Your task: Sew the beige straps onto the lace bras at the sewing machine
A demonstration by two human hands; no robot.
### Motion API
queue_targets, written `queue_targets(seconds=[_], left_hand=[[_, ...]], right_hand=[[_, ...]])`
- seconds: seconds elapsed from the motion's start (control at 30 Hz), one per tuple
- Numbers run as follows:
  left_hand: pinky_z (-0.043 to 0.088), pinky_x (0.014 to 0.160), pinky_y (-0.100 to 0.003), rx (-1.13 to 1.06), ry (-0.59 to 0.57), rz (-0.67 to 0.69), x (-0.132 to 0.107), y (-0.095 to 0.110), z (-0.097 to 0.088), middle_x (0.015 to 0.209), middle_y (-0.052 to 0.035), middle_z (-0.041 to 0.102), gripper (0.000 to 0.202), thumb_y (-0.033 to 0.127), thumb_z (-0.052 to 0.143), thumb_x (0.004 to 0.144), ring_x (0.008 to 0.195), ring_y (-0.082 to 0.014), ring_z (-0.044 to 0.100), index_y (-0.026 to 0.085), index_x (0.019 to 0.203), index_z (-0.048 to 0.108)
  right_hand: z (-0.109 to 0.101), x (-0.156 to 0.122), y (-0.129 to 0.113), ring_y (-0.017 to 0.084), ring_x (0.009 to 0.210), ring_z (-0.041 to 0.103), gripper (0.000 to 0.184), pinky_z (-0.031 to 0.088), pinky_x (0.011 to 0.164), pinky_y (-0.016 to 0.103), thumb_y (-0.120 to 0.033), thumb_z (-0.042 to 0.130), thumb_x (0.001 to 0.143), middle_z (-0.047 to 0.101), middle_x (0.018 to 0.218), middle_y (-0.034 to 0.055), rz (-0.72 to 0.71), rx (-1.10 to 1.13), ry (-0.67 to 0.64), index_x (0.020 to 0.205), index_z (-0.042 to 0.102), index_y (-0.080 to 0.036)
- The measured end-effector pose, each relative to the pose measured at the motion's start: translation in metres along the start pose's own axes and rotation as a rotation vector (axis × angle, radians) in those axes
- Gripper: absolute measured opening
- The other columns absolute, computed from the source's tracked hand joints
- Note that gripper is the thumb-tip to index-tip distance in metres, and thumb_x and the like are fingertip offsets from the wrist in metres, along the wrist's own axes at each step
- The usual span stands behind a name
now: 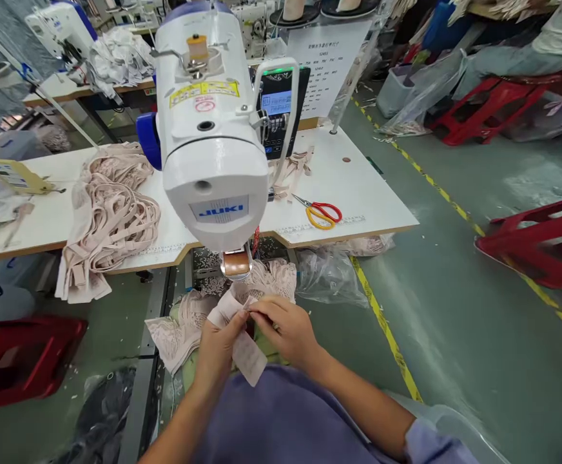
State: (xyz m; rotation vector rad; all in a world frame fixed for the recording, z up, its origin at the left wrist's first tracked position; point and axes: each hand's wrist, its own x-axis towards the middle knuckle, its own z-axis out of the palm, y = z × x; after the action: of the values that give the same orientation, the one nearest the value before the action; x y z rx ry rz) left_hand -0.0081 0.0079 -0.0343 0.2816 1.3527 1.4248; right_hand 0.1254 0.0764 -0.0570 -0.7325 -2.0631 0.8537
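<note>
My left hand (pixel 219 351) grips a pale pink fabric strip (pixel 249 357), thumb on top, in front of the sewing machine. One flat end of the strip hangs down below the fingers. My right hand (pixel 288 330) pinches the same strip near its upper edge, its fingertips almost touching my left thumb. Gathered lace fabric (pixel 184 330) of the same colour spreads to both sides over my lap, and seems joined to the strip, though my hands hide the join. The white sewing machine head (pixel 216 161) stands just beyond my hands.
A heap of pale pink straps (pixel 111 212) hangs over the table's left edge. Scissors (pixel 320 212) with red and yellow handles lie on the right of the white tabletop (pixel 372 209). Red stools (pixel 542 241) stand on the floor, and a clear plastic bag (pixel 332 277) is under the table.
</note>
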Motion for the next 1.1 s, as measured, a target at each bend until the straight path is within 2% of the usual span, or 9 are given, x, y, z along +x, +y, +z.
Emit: queue_targets(seconds=[0.07, 0.3, 0.4, 0.5, 0.6, 0.67, 0.83, 0.93, 1.1], left_hand=[[0.048, 0.068, -0.023, 0.003, 0.006, 0.003, 0.001, -0.004, 0.002, 0.081, -0.0029, 0.069, 0.039, 0.036, 0.084, 0.070, 0.072, -0.0133, 0.061, 0.014, 0.101, 0.072], [0.046, 0.062, -0.023, 0.243, 0.028, 0.082, 0.003, -0.013, 0.000, 0.081, -0.0040, 0.069, 0.037, 0.044, 0.071, 0.082, 0.071, -0.0145, 0.060, 0.013, 0.102, 0.071], [0.051, 0.071, -0.027, 0.335, 0.000, 0.127, 0.004, -0.011, 0.000, 0.089, -0.0061, 0.072, 0.036, 0.042, 0.068, 0.084, 0.082, -0.0190, 0.064, 0.014, 0.108, 0.071], [0.051, 0.084, -0.033, 0.455, -0.033, 0.240, 0.006, -0.008, 0.000, 0.095, -0.0075, 0.073, 0.030, 0.036, 0.067, 0.085, 0.093, -0.0234, 0.066, 0.015, 0.106, 0.072], [0.049, 0.093, -0.037, 0.543, -0.097, 0.362, 0.007, -0.009, 0.000, 0.102, -0.0080, 0.074, 0.023, 0.028, 0.064, 0.086, 0.099, -0.0249, 0.066, 0.016, 0.103, 0.073], [0.048, 0.095, -0.037, 0.578, -0.133, 0.396, 0.008, -0.010, 0.001, 0.098, -0.0069, 0.074, 0.020, 0.024, 0.061, 0.087, 0.100, -0.0246, 0.066, 0.018, 0.101, 0.074], [0.048, 0.093, -0.032, 0.595, -0.182, 0.487, 0.006, -0.013, -0.002, 0.102, -0.0062, 0.072, 0.021, 0.017, 0.059, 0.087, 0.098, -0.0217, 0.066, 0.019, 0.102, 0.073], [0.049, 0.087, -0.031, 0.619, -0.190, 0.522, 0.003, -0.015, -0.005, 0.096, -0.0060, 0.070, 0.019, 0.017, 0.058, 0.088, 0.092, -0.0203, 0.064, 0.019, 0.098, 0.073], [0.051, 0.075, -0.028, 0.576, -0.175, 0.450, 0.004, -0.016, -0.013, 0.078, -0.0041, 0.068, 0.014, 0.027, 0.062, 0.088, 0.080, -0.0195, 0.064, 0.017, 0.089, 0.071]], right_hand=[[0.003, 0.001, 0.001, 0.015, 0.086, 0.066, 0.014, 0.052, 0.074, 0.027, -0.017, 0.055, 0.095, 0.070, 0.094, 0.0042, 0.017, 0.003, 0.013, 0.101, 0.067, -0.022], [0.005, -0.001, 0.010, 0.016, 0.084, 0.065, 0.012, 0.050, 0.072, 0.027, -0.020, 0.057, 0.094, 0.070, 0.094, 0.0034, 0.100, 0.003, -0.012, 0.099, 0.067, -0.022], [0.003, 0.001, 0.014, 0.014, 0.074, 0.062, 0.008, 0.048, 0.066, 0.026, -0.021, 0.060, 0.092, 0.069, 0.091, 0.0024, 0.166, 0.047, -0.043, 0.096, 0.067, -0.021], [-0.004, 0.003, 0.016, 0.012, 0.066, 0.058, 0.004, 0.044, 0.061, 0.025, -0.020, 0.063, 0.089, 0.067, 0.084, 0.0005, 0.232, 0.095, -0.130, 0.090, 0.067, -0.021], [-0.012, 0.003, 0.017, 0.012, 0.063, 0.053, 0.003, 0.040, 0.060, 0.025, -0.020, 0.063, 0.088, 0.064, 0.081, -0.0002, 0.279, 0.080, -0.215, 0.087, 0.066, -0.022], [-0.017, 0.002, 0.018, 0.012, 0.061, 0.051, 0.004, 0.038, 0.059, 0.026, -0.021, 0.062, 0.088, 0.063, 0.081, -0.0005, 0.307, 0.059, -0.247, 0.086, 0.065, -0.022], [-0.023, 0.000, 0.021, 0.011, 0.059, 0.048, 0.006, 0.036, 0.057, 0.025, -0.020, 0.060, 0.087, 0.059, 0.079, -0.0015, 0.324, 0.058, -0.346, 0.082, 0.062, -0.022], [-0.024, 0.001, 0.019, 0.012, 0.060, 0.049, 0.009, 0.035, 0.057, 0.025, -0.018, 0.059, 0.086, 0.058, 0.078, -0.0014, 0.313, 0.064, -0.382, 0.078, 0.059, -0.022], [-0.021, 0.006, 0.015, 0.012, 0.064, 0.050, 0.005, 0.037, 0.060, 0.025, -0.019, 0.060, 0.087, 0.061, 0.084, 0.0001, 0.326, 0.098, -0.356, 0.085, 0.064, -0.023]])
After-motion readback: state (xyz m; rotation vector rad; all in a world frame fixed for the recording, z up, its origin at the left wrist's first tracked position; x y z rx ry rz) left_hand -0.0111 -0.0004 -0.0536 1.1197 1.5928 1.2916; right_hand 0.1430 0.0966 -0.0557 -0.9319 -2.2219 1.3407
